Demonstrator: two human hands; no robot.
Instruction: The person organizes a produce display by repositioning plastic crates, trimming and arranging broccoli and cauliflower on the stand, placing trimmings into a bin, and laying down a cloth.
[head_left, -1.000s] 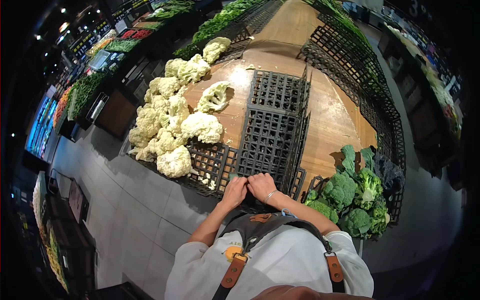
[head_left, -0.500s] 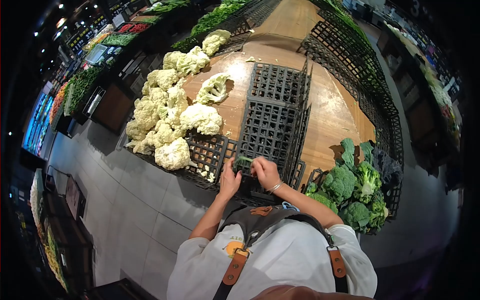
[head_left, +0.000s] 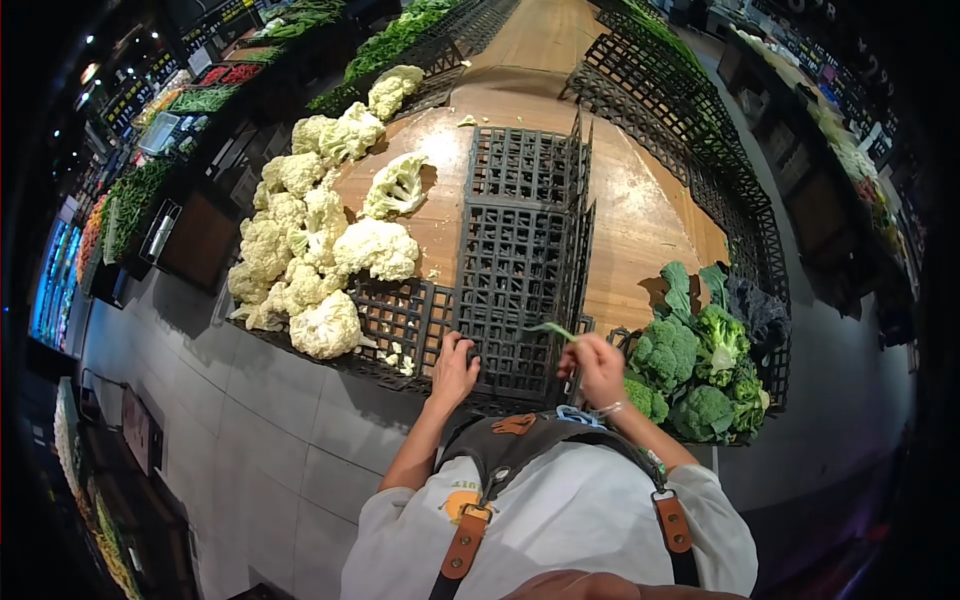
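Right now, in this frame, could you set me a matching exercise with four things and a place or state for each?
1. Left hand
2. Right hand
3. Cauliflower
4. Broccoli

A. Cream-coloured, heaped on the left
B. Pinching a thin green strip
C. Green, heaped on the right
D. At the black lattice, between cauliflower and right hand

Pairs: 1-D, 2-B, 3-A, 4-C

Green strip point(head_left: 549, 328): thin, slightly bent, pinched in the right hand point(head_left: 597, 370), free end pointing left over the near part of the black grid point(head_left: 513, 250). Grid: two lattice sections end to end on the desk point(head_left: 640, 225), raised mesh point(head_left: 580, 250) along right side; left hand point(head_left: 455, 370) at its near-left corner.
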